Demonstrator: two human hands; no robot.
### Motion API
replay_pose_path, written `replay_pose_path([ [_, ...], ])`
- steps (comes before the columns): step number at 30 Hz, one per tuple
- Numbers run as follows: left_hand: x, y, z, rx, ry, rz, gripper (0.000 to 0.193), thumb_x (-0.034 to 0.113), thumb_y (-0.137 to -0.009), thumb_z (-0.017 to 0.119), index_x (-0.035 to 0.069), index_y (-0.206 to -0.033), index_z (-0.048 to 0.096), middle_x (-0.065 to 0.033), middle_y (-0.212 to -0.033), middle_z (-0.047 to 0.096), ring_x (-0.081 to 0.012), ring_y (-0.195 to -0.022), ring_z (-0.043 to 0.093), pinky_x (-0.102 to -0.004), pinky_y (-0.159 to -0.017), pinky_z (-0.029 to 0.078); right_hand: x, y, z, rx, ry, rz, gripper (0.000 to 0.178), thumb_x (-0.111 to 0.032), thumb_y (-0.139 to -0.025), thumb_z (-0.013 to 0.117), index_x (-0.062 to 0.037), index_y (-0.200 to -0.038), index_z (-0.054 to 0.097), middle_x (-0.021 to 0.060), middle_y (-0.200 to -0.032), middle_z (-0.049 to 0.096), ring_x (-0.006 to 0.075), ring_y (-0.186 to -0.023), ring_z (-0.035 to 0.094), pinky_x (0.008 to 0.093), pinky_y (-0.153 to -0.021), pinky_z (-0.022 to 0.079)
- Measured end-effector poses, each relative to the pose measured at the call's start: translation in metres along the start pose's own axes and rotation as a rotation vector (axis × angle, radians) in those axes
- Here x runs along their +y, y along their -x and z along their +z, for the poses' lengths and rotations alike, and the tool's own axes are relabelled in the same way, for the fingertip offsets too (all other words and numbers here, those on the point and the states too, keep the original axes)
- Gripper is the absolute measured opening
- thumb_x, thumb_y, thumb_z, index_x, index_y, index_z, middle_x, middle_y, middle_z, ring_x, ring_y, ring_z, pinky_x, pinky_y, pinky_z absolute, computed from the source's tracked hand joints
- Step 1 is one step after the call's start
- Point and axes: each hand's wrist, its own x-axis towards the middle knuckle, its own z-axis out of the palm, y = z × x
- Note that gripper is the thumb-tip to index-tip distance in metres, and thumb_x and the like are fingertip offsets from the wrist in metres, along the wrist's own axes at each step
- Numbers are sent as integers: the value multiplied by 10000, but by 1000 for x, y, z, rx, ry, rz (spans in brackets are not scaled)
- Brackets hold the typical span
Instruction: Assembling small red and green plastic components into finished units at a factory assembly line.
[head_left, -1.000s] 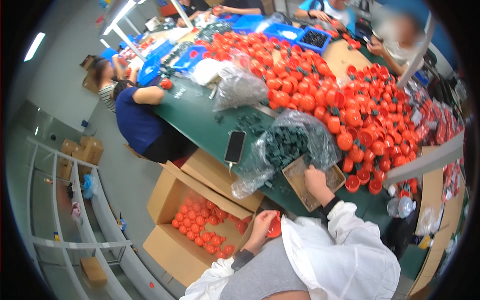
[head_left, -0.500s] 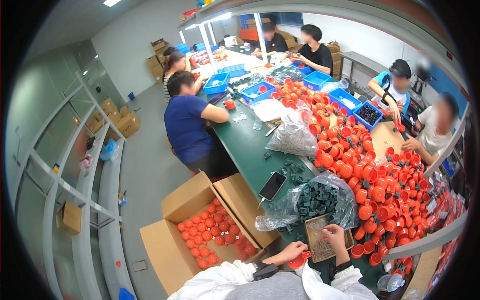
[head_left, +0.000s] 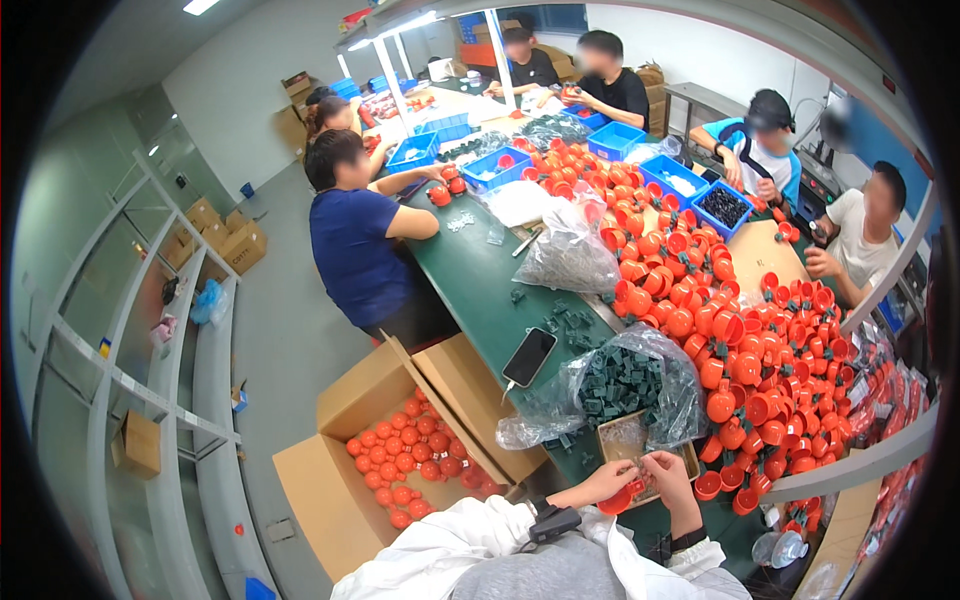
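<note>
Close to my body, my left hand (head_left: 597,484) grips an orange-red plastic cup (head_left: 617,500) at the tray's near side. My right hand (head_left: 668,474) meets it there, thumb and fingers pinched together; whatever sits between them is too small to make out. Under and behind both hands lies a shallow cardboard-coloured tray (head_left: 693,462) with small shiny pieces, partly covered by my hands. Just beyond it, an open clear plastic bag (head_left: 683,400) spills dark green plastic parts (head_left: 620,380). A large heap of orange-red cups (head_left: 752,365) with dark green fittings spreads to the right.
An open carton (head_left: 312,480) of round orange-red pieces stands at my left. On the green table (head_left: 470,285) lie a phone (head_left: 529,357) and a bag of small parts (head_left: 568,258). Blue bins (head_left: 722,208) stand farther back. Several co-workers sit around; a metal rail (head_left: 850,470) crosses at right.
My right hand has come from over the tray to the cup in my left hand, and their fingertips now meet. The view has shifted slightly. Across the table, co-workers' arms have moved.
</note>
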Motion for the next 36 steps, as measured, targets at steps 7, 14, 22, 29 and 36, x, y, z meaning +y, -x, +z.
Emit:
replay_pose_path([
  [7,32,11,-6,-29,787,-456,283,268,-886,464,3,-926,555,-78,-800,604,-164,-679,598,-272,-591,490,-4,0,9,-20,233,-252,66,-42,-822,547,7,-862,566,26,-766,585,70,-660,543,192,-579,441],
  [14,-2,6,-8,22,313,-200,292,269,-892,467,3,-871,587,-28,-773,604,-102,-673,566,-216,-602,449,-6,0,12,-18,250,-180,102,-86,-825,562,13,-803,574,14,-655,572,69,-563,529,197,-513,418],
  [22,-16,2,-10,2,230,-189,354,319,-907,431,11,-838,590,-31,-751,605,-96,-683,559,-218,-628,443,6,-11,-6,-79,324,-58,126,-104,-822,564,13,-786,592,10,-645,575,74,-561,531,212,-510,425],
  [29,0,0,-23,72,773,-508,411,322,-936,299,1,-833,535,-154,-790,604,-273,-705,614,-370,-662,516,-1,-21,-2,58,216,-338,106,31,-752,566,12,-854,592,16,-769,608,87,-717,571,220,-662,456],
  [36,13,3,-14,49,459,-416,399,322,-935,343,3,-843,565,-85,-774,616,-148,-665,591,-244,-619,464,9,-17,8,91,549,-291,140,-85,-803,580,41,-860,600,46,-794,620,103,-730,585,235,-659,471],
])
